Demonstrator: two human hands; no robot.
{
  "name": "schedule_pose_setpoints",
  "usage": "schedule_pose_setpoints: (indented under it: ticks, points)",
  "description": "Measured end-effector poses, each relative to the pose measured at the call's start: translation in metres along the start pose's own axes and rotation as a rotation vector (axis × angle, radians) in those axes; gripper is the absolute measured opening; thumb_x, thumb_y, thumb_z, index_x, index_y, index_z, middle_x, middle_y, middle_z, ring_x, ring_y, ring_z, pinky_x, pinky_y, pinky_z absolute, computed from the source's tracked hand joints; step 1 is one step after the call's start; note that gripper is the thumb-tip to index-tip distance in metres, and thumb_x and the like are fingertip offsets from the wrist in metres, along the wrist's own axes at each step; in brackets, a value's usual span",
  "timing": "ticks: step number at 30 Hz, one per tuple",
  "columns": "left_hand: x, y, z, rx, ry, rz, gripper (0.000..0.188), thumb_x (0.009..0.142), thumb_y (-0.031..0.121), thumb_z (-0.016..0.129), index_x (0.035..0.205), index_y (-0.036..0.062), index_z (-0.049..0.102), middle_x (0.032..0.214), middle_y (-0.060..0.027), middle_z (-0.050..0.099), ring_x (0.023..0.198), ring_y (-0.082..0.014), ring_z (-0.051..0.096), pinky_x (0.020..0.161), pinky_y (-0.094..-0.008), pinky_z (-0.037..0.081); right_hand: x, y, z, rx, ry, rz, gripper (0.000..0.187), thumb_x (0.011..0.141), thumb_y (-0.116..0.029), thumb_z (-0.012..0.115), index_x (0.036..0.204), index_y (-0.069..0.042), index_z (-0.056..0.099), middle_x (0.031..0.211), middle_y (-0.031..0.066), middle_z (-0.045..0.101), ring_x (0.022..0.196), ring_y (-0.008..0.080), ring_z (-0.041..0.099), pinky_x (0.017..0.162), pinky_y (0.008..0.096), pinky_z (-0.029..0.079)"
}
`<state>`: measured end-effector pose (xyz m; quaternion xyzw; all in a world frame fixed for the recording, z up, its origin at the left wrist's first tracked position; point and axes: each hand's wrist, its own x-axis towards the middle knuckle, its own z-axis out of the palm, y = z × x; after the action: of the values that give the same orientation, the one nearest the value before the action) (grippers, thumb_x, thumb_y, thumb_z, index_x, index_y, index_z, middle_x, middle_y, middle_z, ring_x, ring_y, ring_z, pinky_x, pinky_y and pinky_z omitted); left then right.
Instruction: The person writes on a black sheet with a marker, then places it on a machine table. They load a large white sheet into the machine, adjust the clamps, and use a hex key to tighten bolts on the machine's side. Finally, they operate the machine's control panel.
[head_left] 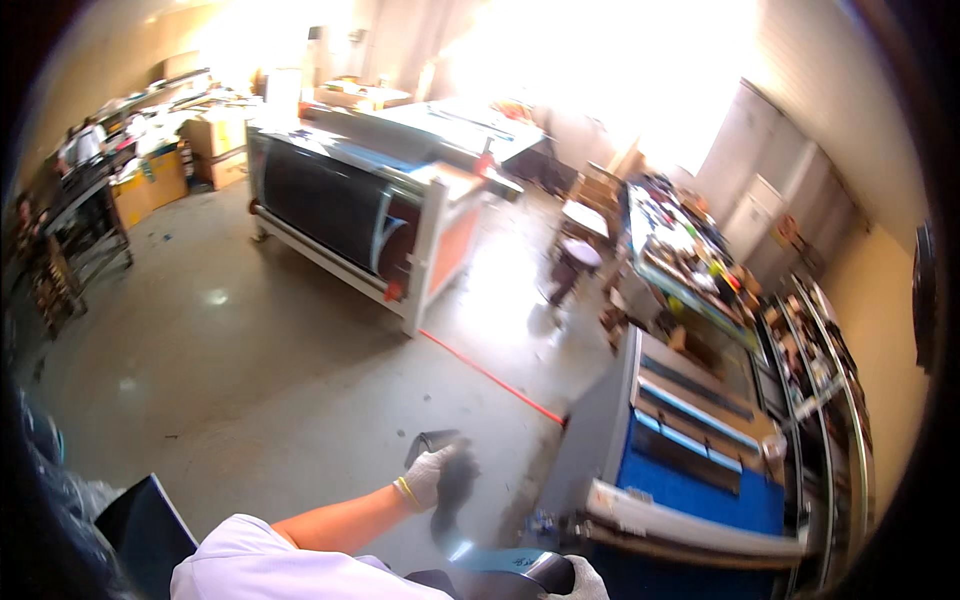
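My left hand, in a white knit glove with a yellowish cuff, reaches out from the lower left. Its fingers are closed on the upper part of a dark, curved, flexible-looking strip, blurred by motion. One end of the strip sticks out past the fingers. Lower down, the strip bends to the right and turns glossy, with a bluish sheen and small light markings. At the bottom edge my right hand, also gloved, lies against its black end; the hand is partly cut off by the frame. What exactly the strip is, I cannot make out.
A large machine with a dark roll stands ahead on the grey floor. A blue-bedded machine is close on the right, near shelving. An orange-red line or cable crosses the floor between them. A stool and cluttered table stand beyond.
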<state>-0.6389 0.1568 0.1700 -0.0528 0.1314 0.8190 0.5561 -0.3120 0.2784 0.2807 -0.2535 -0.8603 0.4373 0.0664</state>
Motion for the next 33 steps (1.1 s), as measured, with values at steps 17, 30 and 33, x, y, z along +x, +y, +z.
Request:
schedule_pose_setpoints:
  ticks: [17,30,33]
  points:
    - [0.289,0.217,0.086,0.236,0.030,0.476,0.016,0.094,0.009,0.056,0.109,0.0041,0.053,0.094,-0.0093,0.059,0.088,-0.0239,0.060,0.085,-0.0399,0.051,0.488,-0.015,-0.098,-0.203,-0.188,-0.312,0.051,0.062,-0.015,0.078,0.108,-0.001,0.062,0.097,0.0210,0.067,0.093,0.0349,0.065,0.082,0.0404,0.051]
    - [0.616,0.318,0.155,0.274,-0.087,0.074,0.033,0.092,0.020,0.063,0.122,0.0091,0.053,0.099,-0.0060,0.061,0.091,-0.0266,0.063,0.077,-0.0438,0.055,0.702,0.054,-0.169,-0.407,-0.095,0.173,0.063,0.061,-0.033,0.078,0.114,-0.005,0.061,0.108,0.0196,0.064,0.103,0.0375,0.061,0.092,0.0422,0.049]
    - [0.702,0.300,0.182,0.361,-0.118,-0.060,0.036,0.092,0.022,0.064,0.123,0.0090,0.053,0.101,-0.0062,0.061,0.092,-0.0260,0.063,0.080,-0.0432,0.054,0.717,0.079,-0.190,-0.365,0.000,0.285,0.061,0.061,-0.033,0.078,0.112,-0.006,0.061,0.108,0.0197,0.064,0.102,0.0379,0.061,0.092,0.0426,0.049]
